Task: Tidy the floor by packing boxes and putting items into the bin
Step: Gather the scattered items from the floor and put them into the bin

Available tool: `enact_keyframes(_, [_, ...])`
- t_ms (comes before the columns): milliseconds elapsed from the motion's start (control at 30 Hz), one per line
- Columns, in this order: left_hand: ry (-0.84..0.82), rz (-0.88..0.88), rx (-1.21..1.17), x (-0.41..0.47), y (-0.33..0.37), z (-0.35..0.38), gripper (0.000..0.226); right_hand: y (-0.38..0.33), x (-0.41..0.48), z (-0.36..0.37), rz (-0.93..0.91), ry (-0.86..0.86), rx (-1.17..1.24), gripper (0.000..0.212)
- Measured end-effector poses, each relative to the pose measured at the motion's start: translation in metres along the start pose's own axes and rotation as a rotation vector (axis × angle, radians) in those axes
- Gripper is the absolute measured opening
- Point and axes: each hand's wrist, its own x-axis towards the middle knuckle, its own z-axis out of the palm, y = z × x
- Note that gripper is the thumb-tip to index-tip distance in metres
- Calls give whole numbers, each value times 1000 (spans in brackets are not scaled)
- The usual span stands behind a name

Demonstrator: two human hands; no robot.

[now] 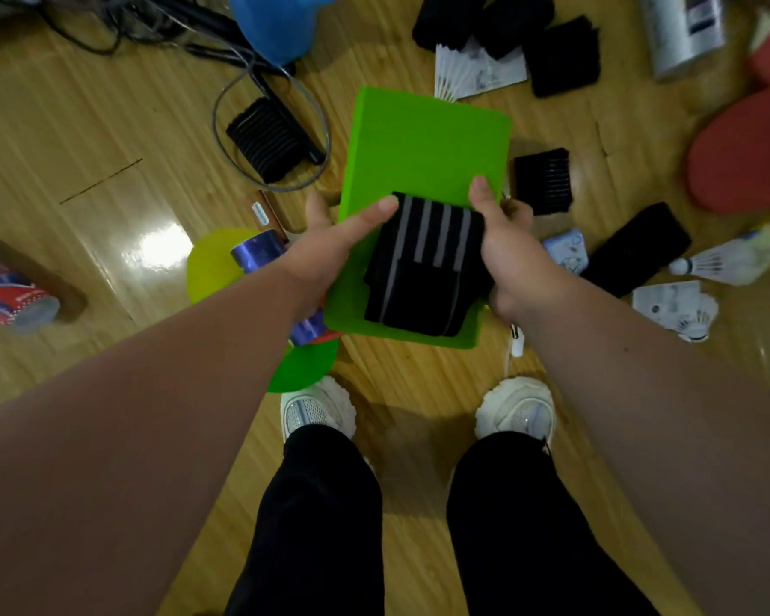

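Observation:
I hold a flat bright green box [423, 144] out in front of me above the floor. A folded black band with grey stripes [423, 264] lies on its near half. My left hand [330, 251] grips the box's left edge, thumb laid over the band's top left corner. My right hand [503, 255] grips the right edge, thumb on the box top beside the band, fingers curled underneath and hidden.
Wooden floor strewn with items: black bands [267, 137] [543, 180] [561, 55], a black case [636, 246], shuttlecocks [725, 260], tubes [10, 295] [681, 28], cables [152, 24], a blue object [276, 20], red paddles [747, 157], yellow and green discs [210, 269]. My white shoes [316, 406] stand below.

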Motion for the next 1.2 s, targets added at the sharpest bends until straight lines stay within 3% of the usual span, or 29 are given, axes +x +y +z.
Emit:
enact_keyframes(100, [-19,52,-18,-9,8,-8,110,-13,-9,16,8,-1,14,86])
enact_keyframes(233, [-49,29,-34,-16,15,-31,103,-21,-16,39,10,-30,15,70])
enact_keyframes(367, [-20,8,-120,-21,15,-61,105,-24,-20,60,97,-164,105,73])
enact_keyframes(467, [58,40,-203,-22,16,-85,99,-19,-15,74,62,-37,80,60])
enact_keyframes(533, [96,88,-237,-20,19,-105,79,-7,-6,84,56,47,-31,46])
enact_keyframes(667, [136,82,-226,-13,18,-146,64,43,10,102,-85,99,-632,35])
enact_keyframes(833, [109,95,-281,5,0,-165,60,98,8,130,-208,-257,-733,40])
enact_keyframes(933, [68,113,-344,16,-12,-167,53,117,18,150,-259,-212,-838,71])
enact_keyframes(1033, [40,134,-388,24,-18,-164,49,128,32,162,-159,-216,-837,92])
enact_keyframes(1100, [34,147,-395,28,-20,-163,50,132,38,164,-121,-299,-892,88])
enact_keyframes(1200, [30,168,-391,28,-17,-160,51,131,36,158,-167,-267,-957,73])
